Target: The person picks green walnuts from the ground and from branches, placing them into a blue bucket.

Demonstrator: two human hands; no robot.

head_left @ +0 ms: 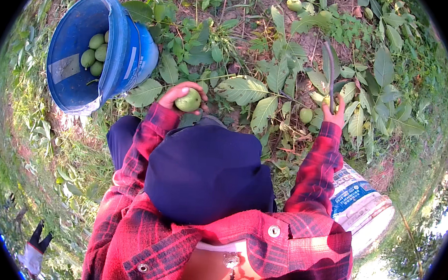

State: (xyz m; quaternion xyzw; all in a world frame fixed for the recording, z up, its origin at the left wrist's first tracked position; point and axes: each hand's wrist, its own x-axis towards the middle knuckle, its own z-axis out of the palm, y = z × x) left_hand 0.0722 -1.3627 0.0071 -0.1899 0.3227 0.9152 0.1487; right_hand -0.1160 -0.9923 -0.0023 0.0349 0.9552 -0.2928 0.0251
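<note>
My left hand (178, 95) holds a round green fruit (188, 101) just right of a blue bucket (119, 56). The bucket lies tilted on the ground with several green fruits (96, 55) inside. My right hand (333, 115) grips a thin dark branch (331, 69) among broad green leaves. Another green fruit (306, 115) hangs just left of that hand. Both arms wear red plaid sleeves.
Leafy plants and grass cover the soil ahead. More green fruits (294, 3) lie at the top. A white printed sack (359, 202) stands at my right side. A dark cloth covers my lap. A gloved hand of another person (35, 251) shows at the lower left.
</note>
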